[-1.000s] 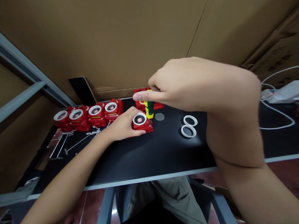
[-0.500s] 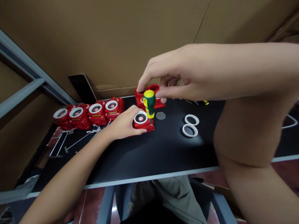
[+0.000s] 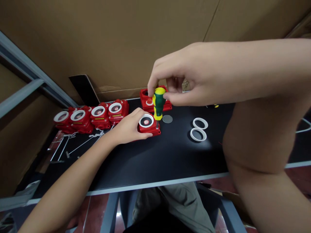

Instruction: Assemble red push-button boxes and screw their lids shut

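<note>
My left hand is wrapped round the left side of a red housing with a white ring on its top, resting on the black table. My right hand pinches the upper end of a screwdriver with a green and yellow handle. The screwdriver stands nearly upright, its tip down at the right corner of the red housing, by a screw. A round clear disc lies just to the right. Behind the screwdriver sits another red housing, partly hidden by the handle.
Several red units with white rings stand in a row at the left. Metal rods lie before them. Two white rings rest on the table at right. A dark panel leans against the cardboard wall.
My right hand and the top of the screwdriver have shifted slightly right, bringing the handle to a different tilt and turn. My left hand still holds the red housing in place.
</note>
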`<action>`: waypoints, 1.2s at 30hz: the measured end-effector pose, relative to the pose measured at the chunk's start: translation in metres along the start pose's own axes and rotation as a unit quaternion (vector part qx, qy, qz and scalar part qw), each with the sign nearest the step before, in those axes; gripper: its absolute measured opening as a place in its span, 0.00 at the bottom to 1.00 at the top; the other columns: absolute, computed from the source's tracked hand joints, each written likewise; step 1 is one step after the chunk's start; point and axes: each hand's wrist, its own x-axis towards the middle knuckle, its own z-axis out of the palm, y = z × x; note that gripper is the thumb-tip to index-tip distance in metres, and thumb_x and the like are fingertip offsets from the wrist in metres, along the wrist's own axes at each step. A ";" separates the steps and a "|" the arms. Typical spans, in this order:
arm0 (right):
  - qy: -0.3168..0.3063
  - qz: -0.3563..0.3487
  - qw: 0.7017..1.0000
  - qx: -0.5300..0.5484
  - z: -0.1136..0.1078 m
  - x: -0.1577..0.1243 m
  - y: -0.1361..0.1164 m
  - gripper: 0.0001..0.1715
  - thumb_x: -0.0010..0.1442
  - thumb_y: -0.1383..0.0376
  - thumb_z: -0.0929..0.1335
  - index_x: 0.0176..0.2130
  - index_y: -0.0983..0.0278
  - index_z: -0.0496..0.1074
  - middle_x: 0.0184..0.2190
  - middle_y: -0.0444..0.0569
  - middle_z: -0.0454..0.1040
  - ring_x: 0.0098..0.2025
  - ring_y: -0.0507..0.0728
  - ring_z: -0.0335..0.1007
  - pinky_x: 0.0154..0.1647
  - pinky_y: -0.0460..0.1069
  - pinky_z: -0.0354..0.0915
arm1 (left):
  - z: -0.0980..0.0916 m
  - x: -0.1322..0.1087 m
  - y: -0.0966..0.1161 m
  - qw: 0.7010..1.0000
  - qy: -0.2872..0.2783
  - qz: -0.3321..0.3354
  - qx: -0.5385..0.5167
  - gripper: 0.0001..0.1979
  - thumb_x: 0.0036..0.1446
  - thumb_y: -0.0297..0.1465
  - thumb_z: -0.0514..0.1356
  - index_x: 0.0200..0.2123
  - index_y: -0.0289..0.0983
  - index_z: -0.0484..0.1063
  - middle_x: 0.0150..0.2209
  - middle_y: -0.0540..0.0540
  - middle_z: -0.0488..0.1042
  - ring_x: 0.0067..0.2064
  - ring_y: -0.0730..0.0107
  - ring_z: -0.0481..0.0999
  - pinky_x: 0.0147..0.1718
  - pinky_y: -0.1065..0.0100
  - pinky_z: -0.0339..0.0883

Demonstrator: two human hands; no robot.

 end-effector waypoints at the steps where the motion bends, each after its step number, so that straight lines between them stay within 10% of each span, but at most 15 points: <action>1: -0.007 0.009 1.000 -0.005 0.000 0.000 -0.001 0.18 0.68 0.72 0.69 0.52 0.58 0.83 0.40 0.40 0.81 0.33 0.46 0.69 0.32 0.45 0.57 | 0.000 0.000 0.001 1.000 0.001 -0.002 -0.002 0.31 0.60 0.48 0.74 0.60 0.40 0.74 0.57 0.40 0.75 0.59 0.45 0.80 0.62 0.48 0.77; 14: -0.011 0.079 0.996 -0.032 0.004 0.005 -0.013 0.15 0.71 0.62 0.67 0.51 0.55 0.83 0.44 0.45 0.84 0.44 0.56 0.76 0.44 0.51 0.71 | 0.000 0.001 0.001 1.000 -0.005 0.001 0.016 0.31 0.62 0.50 0.73 0.60 0.40 0.73 0.56 0.40 0.75 0.56 0.48 0.79 0.59 0.52 0.77; 24: 0.000 0.088 0.993 -0.079 0.010 0.010 -0.019 0.17 0.74 0.58 0.66 0.47 0.57 0.84 0.33 0.46 0.80 0.35 0.56 0.71 0.44 0.53 0.64 | -0.001 0.001 0.002 1.000 -0.011 -0.010 0.015 0.32 0.61 0.48 0.74 0.62 0.41 0.72 0.61 0.39 0.75 0.62 0.42 0.78 0.63 0.47 0.77; 36: -0.046 0.134 0.989 -0.040 0.005 0.009 -0.002 0.46 0.76 0.31 0.59 0.39 0.64 0.83 0.28 0.51 0.76 0.37 0.57 0.76 0.42 0.52 0.71 | -0.001 0.000 0.003 1.000 -0.005 -0.018 0.015 0.33 0.60 0.48 0.74 0.62 0.41 0.73 0.58 0.41 0.76 0.58 0.46 0.79 0.61 0.49 0.77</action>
